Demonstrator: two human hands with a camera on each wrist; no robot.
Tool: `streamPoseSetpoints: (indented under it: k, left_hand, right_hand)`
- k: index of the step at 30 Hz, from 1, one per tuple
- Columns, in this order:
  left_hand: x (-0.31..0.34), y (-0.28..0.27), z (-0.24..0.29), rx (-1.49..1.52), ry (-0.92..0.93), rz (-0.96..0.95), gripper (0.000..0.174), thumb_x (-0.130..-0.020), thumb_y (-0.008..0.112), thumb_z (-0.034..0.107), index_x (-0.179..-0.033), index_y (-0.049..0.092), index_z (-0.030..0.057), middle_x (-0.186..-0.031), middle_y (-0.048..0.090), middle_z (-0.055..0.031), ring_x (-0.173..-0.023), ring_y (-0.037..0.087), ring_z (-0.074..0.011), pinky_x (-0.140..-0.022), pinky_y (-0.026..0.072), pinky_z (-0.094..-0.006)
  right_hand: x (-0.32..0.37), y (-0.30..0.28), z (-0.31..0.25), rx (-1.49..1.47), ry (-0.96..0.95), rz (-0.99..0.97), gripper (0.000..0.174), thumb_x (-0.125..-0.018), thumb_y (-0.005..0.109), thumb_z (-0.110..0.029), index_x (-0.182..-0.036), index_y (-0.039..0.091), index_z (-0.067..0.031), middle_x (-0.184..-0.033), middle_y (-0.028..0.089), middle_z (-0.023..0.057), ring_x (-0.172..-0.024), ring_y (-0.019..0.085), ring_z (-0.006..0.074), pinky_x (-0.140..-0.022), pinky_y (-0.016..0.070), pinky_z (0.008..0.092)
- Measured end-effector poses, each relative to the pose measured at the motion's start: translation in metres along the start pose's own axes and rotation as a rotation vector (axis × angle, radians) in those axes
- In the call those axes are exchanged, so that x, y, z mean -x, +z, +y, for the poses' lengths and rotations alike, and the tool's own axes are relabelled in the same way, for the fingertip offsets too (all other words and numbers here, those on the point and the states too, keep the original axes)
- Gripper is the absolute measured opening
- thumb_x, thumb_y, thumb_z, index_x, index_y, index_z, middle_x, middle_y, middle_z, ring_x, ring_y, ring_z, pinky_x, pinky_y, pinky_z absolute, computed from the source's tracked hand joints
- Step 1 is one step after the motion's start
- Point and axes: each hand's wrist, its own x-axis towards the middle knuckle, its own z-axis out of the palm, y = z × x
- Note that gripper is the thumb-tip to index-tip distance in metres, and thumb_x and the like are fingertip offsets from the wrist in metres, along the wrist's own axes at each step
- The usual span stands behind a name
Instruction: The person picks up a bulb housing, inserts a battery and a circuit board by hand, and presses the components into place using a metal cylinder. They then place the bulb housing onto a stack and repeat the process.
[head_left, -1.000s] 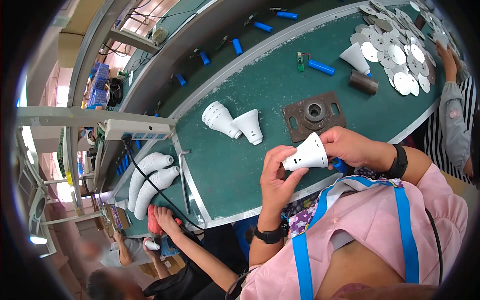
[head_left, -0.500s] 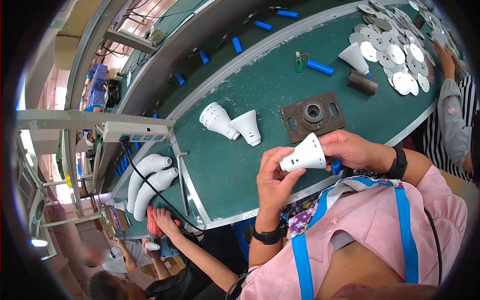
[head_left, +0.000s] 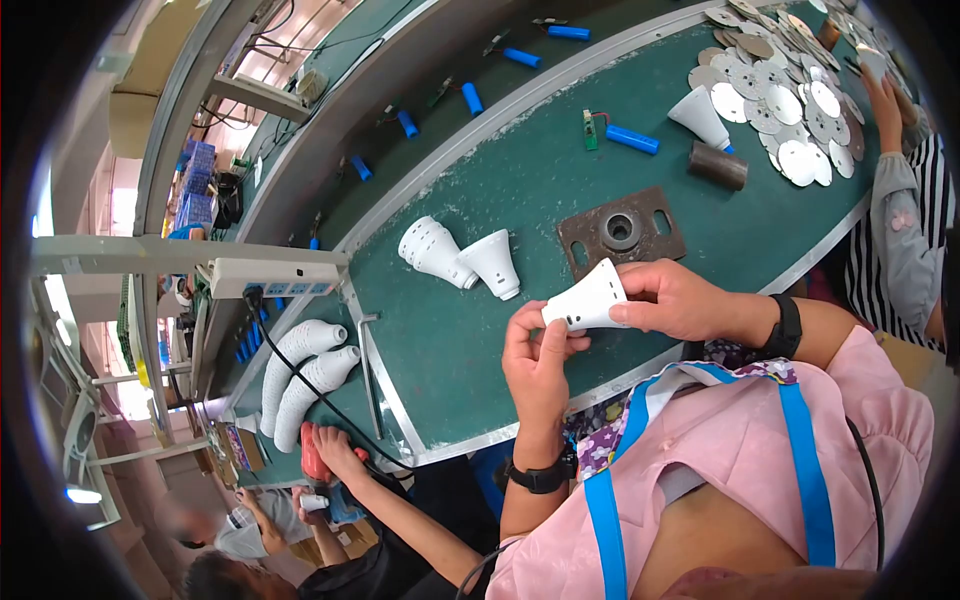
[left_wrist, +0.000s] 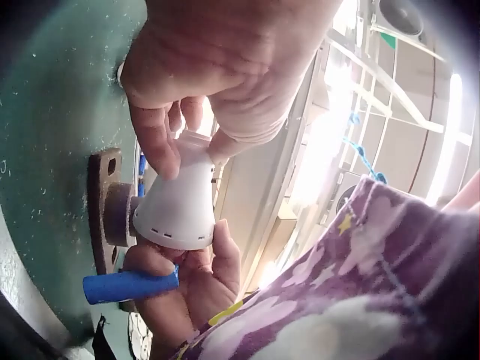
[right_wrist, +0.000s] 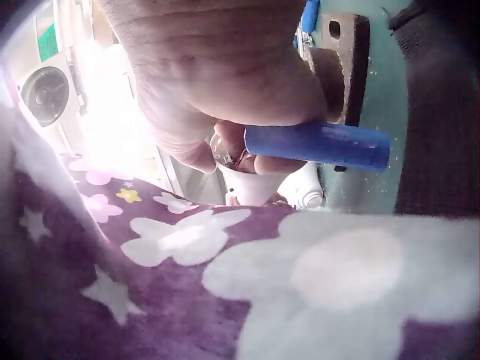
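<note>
Both hands hold a white cone-shaped bulb housing (head_left: 590, 300) with small slots, tilted near the bench's front edge. Fingers and thumb of my left hand (head_left: 538, 360) pinch its narrow end. My right hand (head_left: 675, 300) grips the wide rim, thumb on the outside. In the right wrist view a blue cylindrical battery (right_wrist: 322, 146) sticks out sideways beside the right hand's fingers, with thin wires at the housing's open mouth. The left wrist view shows the same battery (left_wrist: 127, 286) beneath the rim; in the head view it is hidden.
Just beyond the hands lies a brown metal fixture plate (head_left: 622, 232). Two white housing pieces (head_left: 490, 264) lie to its left. Farther right are another battery (head_left: 632, 139) with a circuit board, a metal tube (head_left: 717, 166) and piled metal discs (head_left: 790, 110). Stacked housings (head_left: 318, 380) lie left, near another person's hand.
Both hands and the housing have shifted slightly left and away from the body. The right thumb has come over the rim's outside, and the blue battery has gone from sight in the head view.
</note>
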Motion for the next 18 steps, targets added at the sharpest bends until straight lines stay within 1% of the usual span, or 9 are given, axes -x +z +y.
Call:
streamPoseSetpoints:
  k: [1,5,7,8,10,11,13,16,18]
  left_hand:
    - [-0.001,0.002,0.001,-0.001,0.0,-0.003,0.027,-0.087,0.048,0.005,-0.113,0.046,-0.0051,-0.101,0.052,-0.0106,-0.077,0.057,-0.0152,-0.064,0.052,-0.0273]
    - [-0.004,0.005,0.002,0.04,-0.049,0.06,0.028,-0.088,0.049,0.009,-0.112,0.047,-0.0053,-0.094,0.057,-0.0102,-0.075,0.057,-0.015,-0.066,0.0522,-0.0277]
    - [-0.006,0.004,0.0,0.077,-0.052,0.049,0.028,-0.088,0.049,0.009,-0.112,0.047,-0.0052,-0.095,0.057,-0.0106,-0.076,0.057,-0.015,-0.067,0.0522,-0.028]
    - [-0.006,0.003,-0.002,0.096,-0.045,0.05,0.027,-0.089,0.049,0.01,-0.112,0.048,-0.005,-0.094,0.057,-0.0103,-0.076,0.057,-0.0149,-0.068,0.0521,-0.0285]
    - [-0.008,0.001,-0.003,0.117,-0.037,0.048,0.027,-0.089,0.049,0.01,-0.111,0.048,-0.0047,-0.093,0.057,-0.01,-0.076,0.057,-0.0148,-0.069,0.0519,-0.0289]
    - [-0.009,-0.001,-0.003,0.138,-0.041,0.06,0.028,-0.089,0.049,0.011,-0.112,0.048,-0.0048,-0.093,0.057,-0.0097,-0.076,0.057,-0.0149,-0.069,0.0518,-0.0293]
    - [-0.008,-0.001,-0.003,0.157,-0.047,0.074,0.028,-0.089,0.049,0.012,-0.112,0.048,-0.0048,-0.092,0.058,-0.0094,-0.076,0.057,-0.0149,-0.07,0.0516,-0.0297]
    - [-0.008,0.001,-0.003,0.203,-0.075,0.054,0.026,-0.089,0.049,0.014,-0.108,0.049,-0.0046,-0.09,0.058,-0.0094,-0.076,0.057,-0.0145,-0.071,0.0517,-0.0292]
    - [-0.01,-0.004,-0.006,0.304,-0.089,-0.006,0.027,-0.089,0.049,0.01,-0.111,0.048,-0.0047,-0.097,0.056,-0.0103,-0.081,0.058,-0.0156,-0.072,0.0524,-0.0301]
  right_hand:
    - [-0.002,0.001,0.002,0.086,-0.163,0.031,0.028,-0.084,0.056,-0.02,-0.106,0.058,-0.0025,-0.087,0.056,0.0046,-0.072,0.048,0.0074,-0.06,0.0423,0.0243]
    - [-0.002,0.002,-0.004,0.161,-0.167,0.038,0.023,-0.08,0.058,-0.016,-0.098,0.058,-0.0009,-0.084,0.053,0.0085,-0.073,0.051,0.014,-0.06,0.0431,0.0277]
    - [-0.003,-0.002,-0.001,0.633,-0.42,0.101,0.017,-0.074,0.062,-0.015,-0.086,0.056,-0.0031,-0.077,0.05,0.0079,-0.071,0.053,0.0216,-0.059,0.0438,0.0299]
    - [-0.001,-0.004,-0.001,0.634,-0.42,0.103,0.017,-0.074,0.062,-0.015,-0.086,0.056,-0.0031,-0.077,0.05,0.0079,-0.071,0.053,0.0216,-0.059,0.0438,0.0299]
    - [0.003,-0.01,-0.002,1.011,-0.473,0.166,0.018,-0.067,0.065,-0.016,-0.076,0.052,-0.0062,-0.074,0.05,0.007,-0.071,0.053,0.0247,-0.059,0.0447,0.0316]
    - [0.003,-0.013,-0.005,1.013,-0.473,0.165,0.018,-0.067,0.065,-0.016,-0.076,0.052,-0.0062,-0.074,0.05,0.007,-0.071,0.053,0.0247,-0.059,0.0447,0.0316]
    - [0.006,-0.018,-0.012,1.345,-0.627,0.263,0.017,-0.064,0.064,-0.016,-0.075,0.053,-0.0089,-0.073,0.051,0.0052,-0.069,0.054,0.0209,-0.055,0.0453,0.0324]
    - [0.006,-0.013,-0.032,1.454,-0.431,0.339,0.013,-0.065,0.061,-0.014,-0.072,0.051,-0.0093,-0.068,0.049,0.005,-0.065,0.054,0.0192,-0.049,0.0446,0.032]
    - [0.006,-0.013,-0.037,1.447,-0.468,0.336,0.013,-0.066,0.06,-0.014,-0.073,0.051,-0.0092,-0.067,0.048,0.0051,-0.062,0.054,0.0192,-0.047,0.0441,0.0317]
